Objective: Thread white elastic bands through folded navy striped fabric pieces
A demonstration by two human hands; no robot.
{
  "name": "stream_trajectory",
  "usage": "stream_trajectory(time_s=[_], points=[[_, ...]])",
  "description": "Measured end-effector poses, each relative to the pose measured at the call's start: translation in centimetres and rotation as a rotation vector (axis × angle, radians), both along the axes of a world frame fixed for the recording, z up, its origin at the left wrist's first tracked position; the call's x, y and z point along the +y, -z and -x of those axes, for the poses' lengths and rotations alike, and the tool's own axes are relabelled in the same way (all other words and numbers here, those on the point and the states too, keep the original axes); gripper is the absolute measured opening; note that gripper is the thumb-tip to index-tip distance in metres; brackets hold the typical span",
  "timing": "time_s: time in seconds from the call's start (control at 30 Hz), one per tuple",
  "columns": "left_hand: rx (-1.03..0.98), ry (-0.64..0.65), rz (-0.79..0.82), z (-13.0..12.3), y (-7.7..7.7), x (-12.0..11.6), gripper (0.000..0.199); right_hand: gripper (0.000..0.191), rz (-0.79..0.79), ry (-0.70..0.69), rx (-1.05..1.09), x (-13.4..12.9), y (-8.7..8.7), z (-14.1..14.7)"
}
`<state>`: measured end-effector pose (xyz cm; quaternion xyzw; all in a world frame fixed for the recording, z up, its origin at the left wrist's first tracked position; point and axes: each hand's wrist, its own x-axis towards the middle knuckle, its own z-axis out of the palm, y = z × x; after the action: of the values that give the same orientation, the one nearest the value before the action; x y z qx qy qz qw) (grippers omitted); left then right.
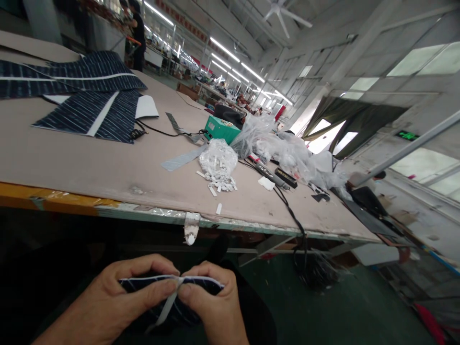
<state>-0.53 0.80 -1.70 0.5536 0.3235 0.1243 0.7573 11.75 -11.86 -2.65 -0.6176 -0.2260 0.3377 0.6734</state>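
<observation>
Low in the view, my left hand [122,297] and my right hand [212,297] pinch a dark blue striped fabric piece [183,311] between thumbs and fingers. A white edge runs along the top of the fabric, and a pale strip [167,306] crosses it where the two thumbs nearly meet. Both hands are in front of the table edge, over the person's dark-clothed lap. More dark blue striped fabric pieces [79,108] with white bands lie on the table at the upper left.
On the table [89,167] are a plastic bag of small white pieces [218,160], a green box [221,129], crumpled clear plastic [287,148], a black-corded tool [264,170] and a black block [285,177]. People [136,36] stand far off, upper left.
</observation>
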Motion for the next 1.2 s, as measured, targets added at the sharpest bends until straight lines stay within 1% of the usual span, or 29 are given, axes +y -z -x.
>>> stream_trajectory(time_s=[0.1, 0.2, 0.3, 0.37, 0.43, 0.5, 0.53, 0.6, 0.67, 0.73, 0.8, 0.9, 0.93, 0.97, 1.03, 1.07, 1.1, 1.13, 1.2], points=[[-0.011, -0.009, -0.002, -0.2, 0.1, 0.2, 0.033, 0.014, -0.050, -0.008, -0.177, -0.2, -0.3, -0.1], [0.025, -0.033, 0.091, -0.4, 0.2, 0.3, 0.037, 0.002, -0.164, 0.018, -0.439, -0.4, -0.4, 0.2], [0.044, -0.052, 0.148, -0.5, 1.0, 0.4, 0.043, 0.013, -0.291, 0.031, -0.713, -0.4, -0.4, 0.6], [0.043, -0.060, 0.171, -0.5, 1.4, 0.5, 0.043, 0.016, -0.303, 0.074, -0.768, -0.4, -0.5, 0.8], [0.024, -0.038, 0.197, -0.5, 1.5, 0.3, 0.042, 0.014, -0.241, 0.147, -0.665, -0.3, -0.7, 0.7], [0.012, -0.037, 0.208, -0.6, 1.2, 0.1, 0.043, 0.007, -0.143, 0.155, -0.471, -0.2, -0.9, 0.3], [0.010, -0.055, 0.214, -0.6, 1.1, 0.0, 0.042, 0.007, -0.098, 0.130, -0.378, -0.1, -0.9, 0.0], [0.005, -0.108, 0.246, -0.8, 0.9, -0.2, 0.037, 0.019, -0.062, 0.031, -0.254, -0.1, -0.7, -0.5], [-0.020, -0.120, 0.265, -0.9, 0.9, -0.3, 0.034, 0.021, -0.123, -0.021, -0.236, 0.0, -0.2, -0.9], [-0.052, -0.091, 0.236, -0.9, 1.2, -0.4, 0.035, 0.017, -0.223, 0.014, -0.251, 0.1, 0.4, -0.9], [-0.038, -0.094, 0.231, -1.0, 1.4, -0.4, 0.038, 0.014, -0.284, 0.064, -0.279, 0.2, 0.8, -0.7], [0.005, -0.178, 0.350, -0.9, 1.1, -0.5, 0.041, 0.010, -0.358, 0.077, -0.344, 0.4, 0.7, -0.1], [0.001, -0.196, 0.412, -0.9, 0.8, -0.5, 0.041, 0.011, -0.377, 0.070, -0.308, 0.4, 0.6, 0.1], [-0.018, -0.198, 0.472, -0.9, 0.4, -0.4, 0.039, 0.013, -0.389, 0.066, -0.214, 0.4, 0.4, 0.2], [-0.080, -0.185, 0.579, -1.0, -0.3, -0.2, 0.036, 0.018, -0.380, 0.055, 0.077, 0.6, 0.1, 0.5], [-0.105, -0.168, 0.608, -1.0, -0.6, -0.1, 0.036, 0.021, -0.366, 0.051, 0.213, 0.7, 0.0, 0.5], [-0.120, -0.152, 0.609, -1.1, -0.9, 0.0, 0.035, 0.022, -0.353, 0.042, 0.309, 0.9, -0.1, 0.5], [-0.124, -0.144, 0.584, -1.2, -1.2, 0.0, 0.033, 0.022, -0.341, 0.025, 0.359, 1.1, -0.3, 0.4], [-0.115, -0.138, 0.488, -1.4, -1.6, 0.0, 0.031, 0.029, -0.323, -0.028, 0.369, 1.6, -0.6, 0.2]])
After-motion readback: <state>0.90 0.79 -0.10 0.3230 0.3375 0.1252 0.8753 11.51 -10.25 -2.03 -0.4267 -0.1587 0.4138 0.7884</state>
